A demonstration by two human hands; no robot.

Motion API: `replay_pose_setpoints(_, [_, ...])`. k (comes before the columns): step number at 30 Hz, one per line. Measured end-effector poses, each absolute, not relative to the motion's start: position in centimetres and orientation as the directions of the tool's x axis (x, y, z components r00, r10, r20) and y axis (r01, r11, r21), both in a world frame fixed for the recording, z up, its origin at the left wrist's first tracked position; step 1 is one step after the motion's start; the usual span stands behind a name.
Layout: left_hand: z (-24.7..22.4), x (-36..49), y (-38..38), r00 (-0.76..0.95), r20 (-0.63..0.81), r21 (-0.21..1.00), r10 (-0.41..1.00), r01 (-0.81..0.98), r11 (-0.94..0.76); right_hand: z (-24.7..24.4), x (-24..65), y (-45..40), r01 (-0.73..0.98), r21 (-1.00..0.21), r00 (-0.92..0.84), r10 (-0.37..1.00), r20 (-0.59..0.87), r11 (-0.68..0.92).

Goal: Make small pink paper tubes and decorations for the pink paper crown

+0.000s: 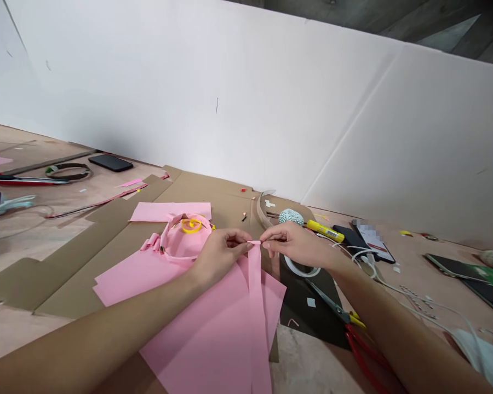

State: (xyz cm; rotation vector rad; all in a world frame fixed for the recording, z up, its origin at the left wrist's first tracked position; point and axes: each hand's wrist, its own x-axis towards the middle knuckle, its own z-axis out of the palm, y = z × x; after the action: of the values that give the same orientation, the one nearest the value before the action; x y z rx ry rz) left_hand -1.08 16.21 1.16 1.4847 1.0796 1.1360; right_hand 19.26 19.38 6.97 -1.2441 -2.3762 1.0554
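Pink paper strip point(255, 306) hangs down from between our two hands, and it is the thing we are working on. Its top end sits just above a big pink sheet point(176, 279), and its long part falls across that sheet toward us. The step in hand is a small one: we are pinching the top end of the strip. That end may be bent over a little, but it is too small to tell for sure. This thin paper calls for soft, steady fingers, because it is light and could slip away.

Our left hand point(219, 257) reaches in from the lower left, and our right hand point(296, 246) reaches in from the right. Both arms stretch forward and low, and both wrists tip down a bit. The left grip is pressed together on the top of the strip. The right grip is pressed together on the same end from the other side. The two hands are very close.

Just past the left hand lies a pink paper ring point(189, 254) with a yellow curl point(191, 225) on it. Near the right hand we see a white ring point(299, 272), scissors point(345, 323) with red handles, and a yellow glue stick point(324, 230). Brown cardboard point(78, 273) lies under the pink paper on the desk point(20, 328).
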Motion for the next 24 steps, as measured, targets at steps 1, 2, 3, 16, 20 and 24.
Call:
replay_pose_setpoints(1, [1.1, -1.1, 16.2, 0.185, 0.138, 0.983, 0.973, 0.094, -0.157, 6.9, 19.3, 19.4, 0.610, -0.694, -0.604, 0.791, -0.094, 0.383])
replay_pose_setpoints(2, [1.1, -1.1, 16.2, 0.188, 0.131, 0.984, 0.973, 0.092, -0.150, 6.9, 19.3, 19.3, 0.610, -0.685, -0.612, 0.786, -0.088, 0.398])
replay_pose_setpoints(3, [1.2, -1.1, 16.2, 0.190, 0.125, 0.985, 0.974, 0.091, -0.144, 6.9, 19.3, 19.3, 0.609, -0.678, -0.619, 0.781, -0.081, 0.412])
replay_pose_setpoints(16, [0.9, -1.4, 16.6, 0.108, 0.108, 0.987, 0.988, 0.109, -0.120, 6.2, 20.5, 20.4, 0.628, -0.677, -0.599, 0.793, -0.107, 0.384])
replay_pose_setpoints(20, [1.1, -1.4, 16.6, 0.140, 0.094, 0.985, 0.986, 0.132, -0.113, 6.1, 20.5, 20.4, 0.617, -0.686, -0.604, 0.791, -0.098, 0.386])
replay_pose_setpoints(24, [1.1, -1.3, 16.6, 0.192, 0.063, 0.985, 0.979, 0.145, -0.092, 6.2, 20.2, 20.2, 0.614, -0.685, -0.582, 0.811, -0.058, 0.392])
